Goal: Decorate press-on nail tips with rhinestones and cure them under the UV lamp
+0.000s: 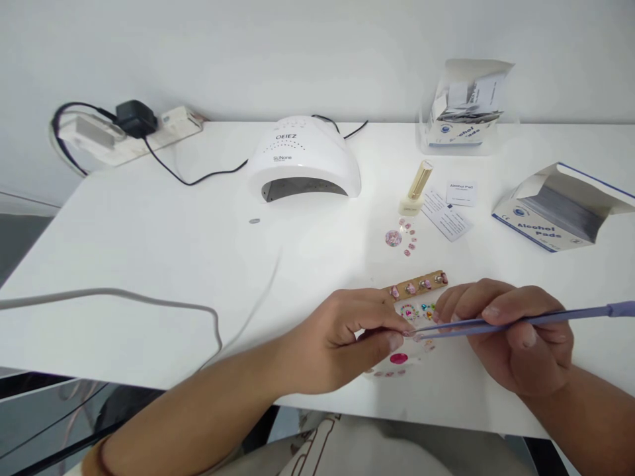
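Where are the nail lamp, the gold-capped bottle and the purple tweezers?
nail lamp (pixel 303 158), head view, top of dome.
gold-capped bottle (pixel 419 180), head view, gold cap.
purple tweezers (pixel 570 317), head view, shaft beyond right hand.

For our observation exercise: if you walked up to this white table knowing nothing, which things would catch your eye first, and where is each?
At the near edge, the left hand and right hand meet over a sheet of coloured gems, the right one holding a long purple tool whose tip reaches the left fingers. Just behind lies a tan strip of decorated nail tips. At the far centre sits a domed white nail lamp.
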{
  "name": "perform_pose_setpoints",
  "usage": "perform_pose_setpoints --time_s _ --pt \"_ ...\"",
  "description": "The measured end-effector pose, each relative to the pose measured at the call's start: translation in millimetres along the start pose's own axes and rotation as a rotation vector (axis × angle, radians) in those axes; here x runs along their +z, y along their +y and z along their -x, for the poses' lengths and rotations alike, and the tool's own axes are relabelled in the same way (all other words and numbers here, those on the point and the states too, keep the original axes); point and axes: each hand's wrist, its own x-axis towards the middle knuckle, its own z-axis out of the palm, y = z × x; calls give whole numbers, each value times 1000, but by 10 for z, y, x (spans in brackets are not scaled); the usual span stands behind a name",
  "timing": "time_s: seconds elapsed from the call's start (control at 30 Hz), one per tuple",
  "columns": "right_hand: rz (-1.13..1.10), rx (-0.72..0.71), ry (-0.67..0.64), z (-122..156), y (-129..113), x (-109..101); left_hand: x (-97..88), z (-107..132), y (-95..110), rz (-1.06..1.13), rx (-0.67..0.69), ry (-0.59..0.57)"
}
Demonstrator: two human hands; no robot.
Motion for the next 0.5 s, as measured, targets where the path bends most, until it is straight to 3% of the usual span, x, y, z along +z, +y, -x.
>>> perform_pose_setpoints --time_s 0.5 --pt "-24 -18 38 20 17 15 8 -12 15 25 -5 21"
